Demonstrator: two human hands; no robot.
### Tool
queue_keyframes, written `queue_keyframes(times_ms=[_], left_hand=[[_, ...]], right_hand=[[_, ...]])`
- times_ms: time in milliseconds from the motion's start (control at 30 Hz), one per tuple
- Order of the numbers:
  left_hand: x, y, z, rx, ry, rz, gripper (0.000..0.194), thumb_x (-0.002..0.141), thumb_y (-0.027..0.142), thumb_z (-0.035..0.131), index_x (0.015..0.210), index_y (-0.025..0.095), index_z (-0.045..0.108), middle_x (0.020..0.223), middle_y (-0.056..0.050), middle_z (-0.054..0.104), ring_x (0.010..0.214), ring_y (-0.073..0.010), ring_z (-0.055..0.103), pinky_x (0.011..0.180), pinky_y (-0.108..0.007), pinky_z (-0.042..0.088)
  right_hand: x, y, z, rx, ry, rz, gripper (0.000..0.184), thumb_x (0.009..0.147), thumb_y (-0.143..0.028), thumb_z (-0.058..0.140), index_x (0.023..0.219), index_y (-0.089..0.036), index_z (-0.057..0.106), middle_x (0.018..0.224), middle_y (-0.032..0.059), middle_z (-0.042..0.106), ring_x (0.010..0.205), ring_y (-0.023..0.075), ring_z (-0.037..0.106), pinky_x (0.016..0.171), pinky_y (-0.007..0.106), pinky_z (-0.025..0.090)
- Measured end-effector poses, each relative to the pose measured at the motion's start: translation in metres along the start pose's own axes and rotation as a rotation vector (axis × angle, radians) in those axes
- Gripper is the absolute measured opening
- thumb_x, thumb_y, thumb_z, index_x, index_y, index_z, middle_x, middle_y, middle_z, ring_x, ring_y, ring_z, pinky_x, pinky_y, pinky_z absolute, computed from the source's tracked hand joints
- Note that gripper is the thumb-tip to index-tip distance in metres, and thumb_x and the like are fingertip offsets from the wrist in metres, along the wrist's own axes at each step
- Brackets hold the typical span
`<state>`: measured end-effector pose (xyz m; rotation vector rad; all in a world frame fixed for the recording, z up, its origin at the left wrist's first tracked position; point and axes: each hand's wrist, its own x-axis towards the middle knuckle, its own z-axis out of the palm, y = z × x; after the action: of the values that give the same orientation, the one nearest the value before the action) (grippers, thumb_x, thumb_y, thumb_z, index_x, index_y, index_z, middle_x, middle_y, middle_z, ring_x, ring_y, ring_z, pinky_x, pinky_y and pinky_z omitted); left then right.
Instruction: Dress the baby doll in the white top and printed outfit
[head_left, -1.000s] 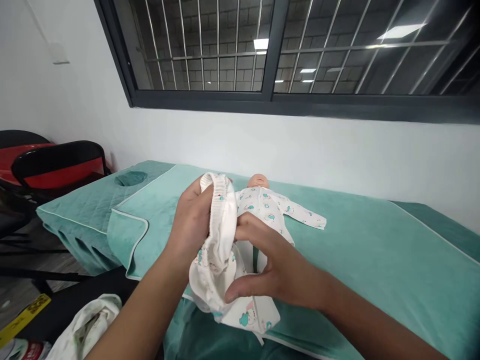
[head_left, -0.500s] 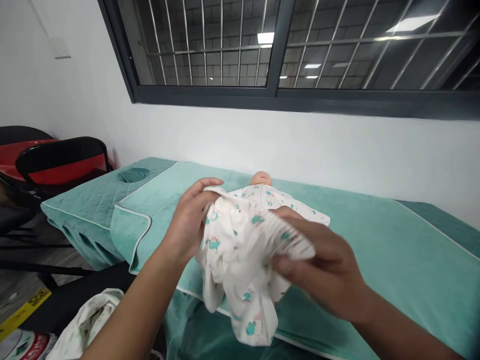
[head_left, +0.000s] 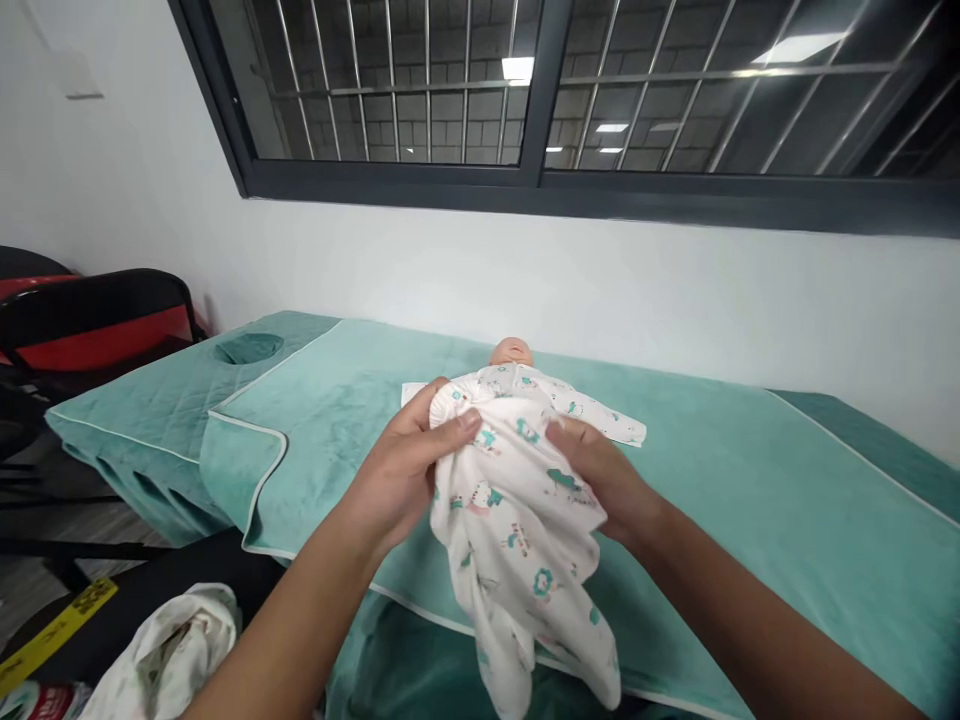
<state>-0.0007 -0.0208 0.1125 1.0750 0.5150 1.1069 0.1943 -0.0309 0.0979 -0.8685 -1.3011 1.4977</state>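
A pair of white baby pants (head_left: pixel 517 530) with green and pink animal prints hangs from both hands, its two legs dangling over the bed's near edge. My left hand (head_left: pixel 405 460) is closed on the gathered waistband, thumb on top. On the other side of the waist, my right hand (head_left: pixel 600 470) pinches the cloth; some of its fingers are hidden behind it. Beyond the pants lies a baby doll (head_left: pixel 512 351) in a matching long-sleeved top (head_left: pixel 592 408), sleeves spread out sideways. The pants hide the doll's lower part.
A green padded bed (head_left: pixel 720 500) stands against the wall, with a round face hole (head_left: pixel 249 348) at its left end. Folding chairs (head_left: pixel 105 320) stand at the left. Crumpled white cloth (head_left: pixel 169 650) and a yellow strip (head_left: pixel 56 635) lie on a black seat at lower left.
The bunched pants now hang longer, with both legs down and the waistband toward the doll. My right hand has moved left and up to the waist; the view has shifted slightly right.
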Motion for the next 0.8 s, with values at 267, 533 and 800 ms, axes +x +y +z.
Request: queue_keyframes(times_ms=[267,533,800], left_hand=[[-0.004,-0.02,0.006,-0.052,-0.089,-0.28,0.036,0.08,0.038,0.072,0.11,0.018,0.065,0.091,-0.006,0.07,0.071,-0.0144,0.064,0.066,-0.024,0.05],[-0.014,-0.041,-0.017,-0.014,-0.218,-0.465,0.035,0.068,0.024,0.081,0.1,0.013,0.072,0.089,-0.008,0.074,0.083,-0.0224,0.069,0.076,-0.03,0.052],[-0.026,-0.073,-0.02,-0.186,-0.026,-0.403,0.041,0.08,0.042,0.071,0.108,0.012,0.069,0.094,-0.013,0.074,0.085,-0.0253,0.07,0.074,-0.031,0.054]], right_hand=[[-0.015,0.015,-0.011,-0.046,-0.324,0.083,0.036,0.079,-0.045,0.072,0.101,-0.016,0.07,0.089,0.0053,0.071,0.082,0.019,0.066,0.077,0.032,0.053],[-0.024,0.042,-0.006,0.287,0.142,0.115,0.045,0.084,-0.052,0.065,0.116,-0.02,0.066,0.1,0.0077,0.074,0.087,0.0226,0.07,0.08,0.035,0.054],[-0.052,0.069,-0.002,0.22,-0.323,0.274,0.049,0.066,-0.044,0.083,0.105,-0.016,0.072,0.094,0.0077,0.074,0.091,0.0234,0.069,0.086,0.035,0.051]])
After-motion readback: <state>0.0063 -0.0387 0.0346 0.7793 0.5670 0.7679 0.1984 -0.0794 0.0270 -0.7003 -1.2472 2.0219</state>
